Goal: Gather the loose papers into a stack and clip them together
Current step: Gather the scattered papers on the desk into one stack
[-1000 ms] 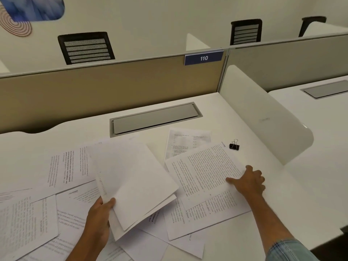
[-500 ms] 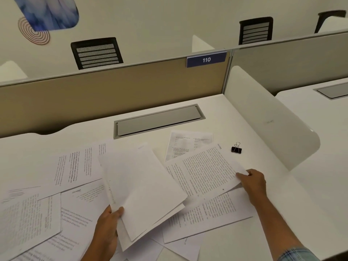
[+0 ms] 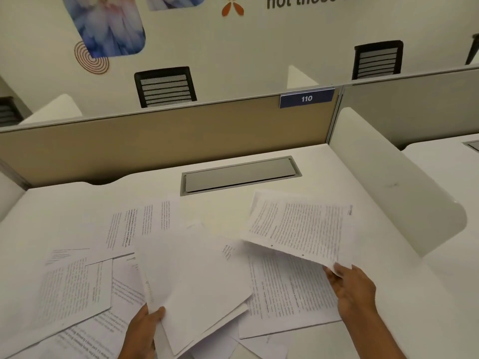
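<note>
Roughly midway through gathering, judging from the layout; nothing clipped so far. Gripping a fanned, uneven partial stack of sheets (image 3: 197, 294) in left hand (image 3: 145, 330), thumb over the near edge, far end tilted up off the desk (image 3: 77, 203), at 6 o'clock of the view. Pinching one printed sheet (image 3: 298, 229) by its near right corner with right hand (image 3: 355, 294) at 4 o'clock, raised clear of the desk, slanting away toward 1 o'clock, not touching the stack. Working with hands well apart, each clamped on its own paper, neither free.

Left to do, as a guess: carrying the raised sheet across toward 9 o'clock onto the stack, then collecting the rest, squaring edges, clipping. Lying loose on the desk: overlapping printed pages (image 3: 290, 294) under the raised sheet and between the hands, just beside right hand; left-side pages (image 3: 70, 288) at 8 o'clock, near left hand; far page (image 3: 145, 224) at 10 o'clock, farther from both hands.

No binder clip in view; cannot tell whether hidden behind the raised sheet, so needs locating before the last step.

Beyond the papers: grey cable-tray lid (image 3: 241, 174) at 12 o'clock, white side divider (image 3: 388, 190) at 2 o'clock, number plate 110 (image 3: 306, 98) on the partition
</note>
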Tool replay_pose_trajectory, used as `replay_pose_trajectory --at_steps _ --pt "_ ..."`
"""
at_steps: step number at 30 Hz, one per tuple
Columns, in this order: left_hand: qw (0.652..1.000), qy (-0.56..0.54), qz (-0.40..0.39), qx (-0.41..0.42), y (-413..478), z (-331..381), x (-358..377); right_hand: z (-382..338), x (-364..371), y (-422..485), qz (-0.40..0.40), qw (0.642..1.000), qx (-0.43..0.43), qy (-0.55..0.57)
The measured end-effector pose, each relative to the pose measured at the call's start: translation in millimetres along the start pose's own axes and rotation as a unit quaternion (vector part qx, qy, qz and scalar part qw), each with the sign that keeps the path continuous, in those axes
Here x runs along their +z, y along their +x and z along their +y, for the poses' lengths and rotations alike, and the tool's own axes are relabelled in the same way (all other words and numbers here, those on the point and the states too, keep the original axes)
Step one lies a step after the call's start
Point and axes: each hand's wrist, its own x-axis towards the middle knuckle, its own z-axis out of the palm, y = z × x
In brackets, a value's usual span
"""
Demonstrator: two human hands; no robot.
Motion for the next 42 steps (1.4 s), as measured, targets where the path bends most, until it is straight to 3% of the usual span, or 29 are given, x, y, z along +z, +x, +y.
replay_pose_trajectory --at_steps 9,17,22,28,31,33,37,39,42 --pt "0.997 -0.008 -0.068 -0.022 -19 -10 19 114 59 -95 -0.093 0.992 0.083 -0.03" --pt "0.991 -0.05 -0.118 -0.038 -39 -5 24 193 93 -142 -0.049 0.989 0.123 -0.068" --pt "0.99 -0.041 -0.131 -0.036 -42 -1 22 209 98 -156 -0.026 0.988 0.124 -0.086" --pt "0.988 -0.006 -0.151 -0.015 -37 -6 29 198 77 -161 -0.118 0.968 0.153 -0.16" --pt "0.991 -0.01 -0.133 -0.009 -35 -9 31 175 56 -154 -0.203 0.917 0.149 -0.31" --pt "0.993 -0.014 -0.116 -0.003 -32 -7 29 150 40 -135 -0.225 0.873 0.054 -0.429" --pt "0.996 -0.042 -0.075 0.022 -32 -2 17 83 33 -69 -0.189 0.782 -0.221 -0.551" --pt "0.996 -0.067 -0.052 0.032 -38 -1 11 56 42 -30 -0.204 0.729 -0.29 -0.585" --pt "0.994 -0.101 -0.022 0.043 -49 -3 5 28 63 22 -0.239 0.64 -0.317 -0.658"
